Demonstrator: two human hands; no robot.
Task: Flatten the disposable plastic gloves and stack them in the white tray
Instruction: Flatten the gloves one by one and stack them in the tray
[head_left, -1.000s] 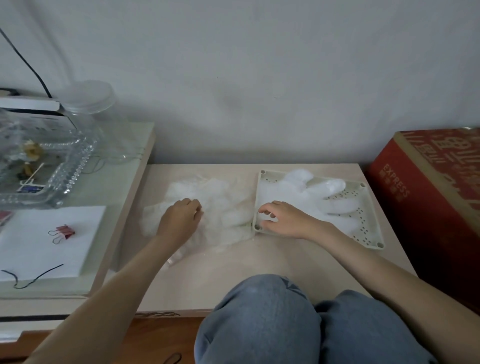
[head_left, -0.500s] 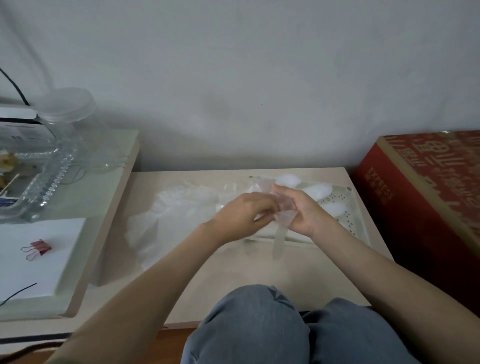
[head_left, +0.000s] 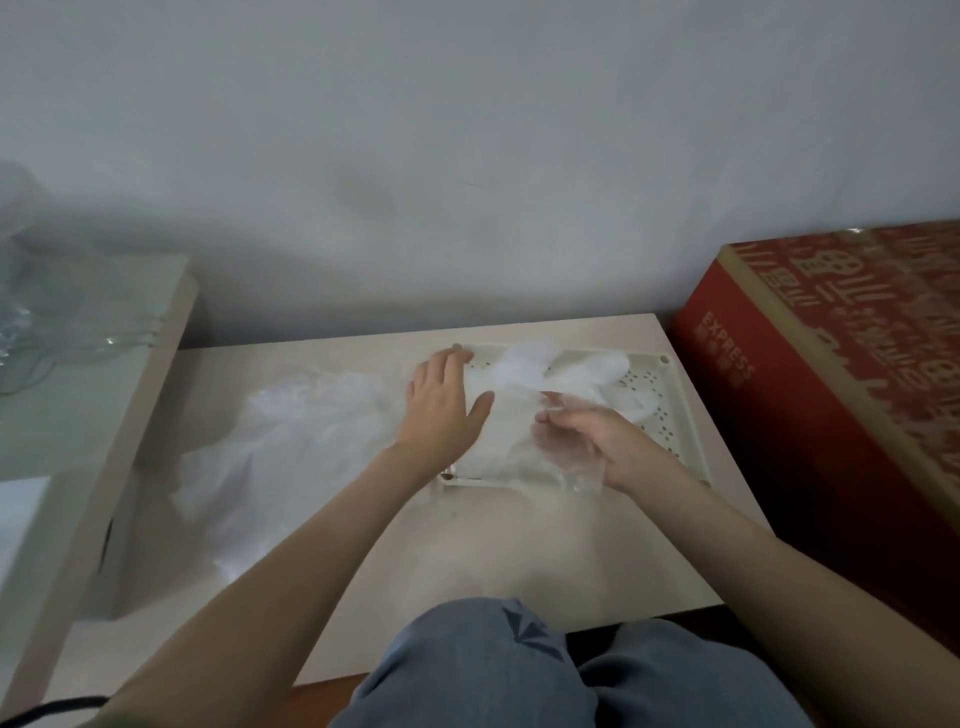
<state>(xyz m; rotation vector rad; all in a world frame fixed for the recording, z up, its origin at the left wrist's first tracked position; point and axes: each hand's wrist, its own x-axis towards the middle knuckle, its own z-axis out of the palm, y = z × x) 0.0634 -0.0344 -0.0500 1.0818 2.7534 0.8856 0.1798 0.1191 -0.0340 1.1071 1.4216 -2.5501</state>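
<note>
Hands: your left hand (head_left: 444, 410) lay flat with straight fingers, pressing the top glove (head_left: 509, 441) at the left edge of the white tray (head_left: 688, 415). Your right hand (head_left: 602, 447) gripped that glove's near end with bent fingers, the film draped over it.
Edges and room: the tray sat centre right of the frame, its right rim near the right edge of the table (head_left: 467, 545), beside the red box (head_left: 831, 415). Bare tabletop lay below the tray, toward your knees (head_left: 493, 670).
Gloves: clear and crinkled. The stacked gloves (head_left: 587, 369) lay in the tray, fingers toward the upper right; a loose pile (head_left: 291, 431) lay left of centre.
Hard to see: the glassware (head_left: 31, 312) at the far left was blurred and cut off, and you could not count the layers in the tray.
</note>
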